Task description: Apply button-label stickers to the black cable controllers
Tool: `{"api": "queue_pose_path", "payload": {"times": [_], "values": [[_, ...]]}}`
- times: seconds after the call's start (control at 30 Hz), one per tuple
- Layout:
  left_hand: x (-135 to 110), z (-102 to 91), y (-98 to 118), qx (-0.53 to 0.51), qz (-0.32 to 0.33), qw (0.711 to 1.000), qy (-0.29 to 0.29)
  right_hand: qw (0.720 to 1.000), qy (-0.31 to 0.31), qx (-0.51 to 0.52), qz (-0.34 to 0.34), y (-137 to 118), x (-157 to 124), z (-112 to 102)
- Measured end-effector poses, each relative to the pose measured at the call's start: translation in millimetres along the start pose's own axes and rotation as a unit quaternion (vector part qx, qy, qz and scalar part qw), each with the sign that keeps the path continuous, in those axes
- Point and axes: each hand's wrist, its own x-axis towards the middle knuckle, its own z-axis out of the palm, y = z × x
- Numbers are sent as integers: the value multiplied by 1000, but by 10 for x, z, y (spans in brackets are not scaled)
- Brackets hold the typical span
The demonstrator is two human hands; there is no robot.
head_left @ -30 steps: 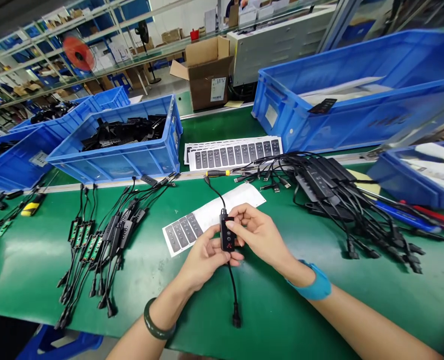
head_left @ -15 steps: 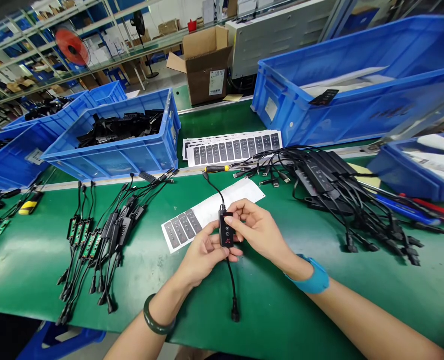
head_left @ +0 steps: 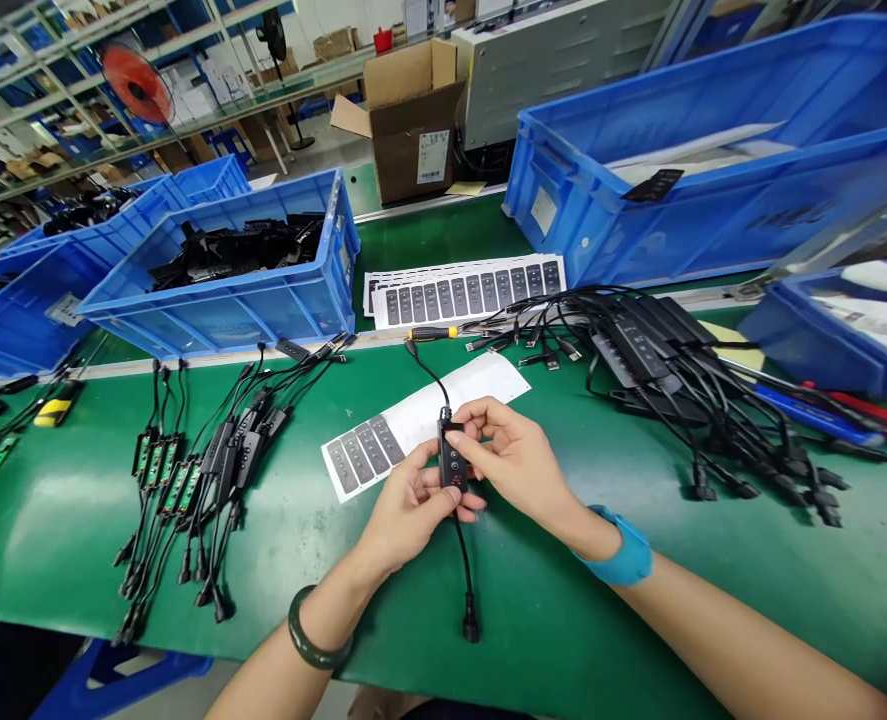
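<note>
A: Head view: where does the controller lie?

B: The black controller (head_left: 453,473) is held face up over the middle of the green desk (head_left: 548,630), between both hands. One cord (head_left: 431,372) runs from its far end towards a screwdriver (head_left: 433,332); a second cord (head_left: 465,560) runs to the near side and ends in a round connector (head_left: 471,622).

A: And the state of each hand?

B: The left hand (head_left: 405,510) pinches the near part of the controller, thumb against it and other fingers beneath. The right hand (head_left: 510,460) pinches the far part, thumb upon the face; the fingers partly hide whether they grip the case or a label's edge.

A: What lies beyond the hands?

B: A white sheet (head_left: 465,396), with four dark labels at its left end. Farther off, a stack of label sheets (head_left: 469,290) lies between a blue bin (head_left: 225,320) of black parts, left, and a larger blue bin (head_left: 720,235), right.

A: And to the sides?

B: Left, bare circuit boards (head_left: 160,462) and cased units (head_left: 252,450), all corded. Right, a heap of corded units (head_left: 642,350), near a small blue tray (head_left: 818,345).
</note>
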Motion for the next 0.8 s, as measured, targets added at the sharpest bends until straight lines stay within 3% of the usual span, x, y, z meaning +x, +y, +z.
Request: {"api": "queue_pose_path", "payload": {"times": [0.37,0.43,0.53,0.6,0.7,0.8], "values": [[1,0,-6,7,13,1000,21,999,12,-23,23,44,39,-48],[8,-2,6,-1,10,1000,25,999,-31,-32,28,38,50,-69],[11,-9,25,0,7,1000,13,988,-142,-34,45,17,40,-64],[9,-16,28,12,6,1000,11,985,-167,-31,41,11,28,-36],[2,-17,17,40,0,999,18,990,-126,-52,18,20,24,9],[-3,11,9,45,-6,999,16,994,-87,-62,39,19,41,17]]}}
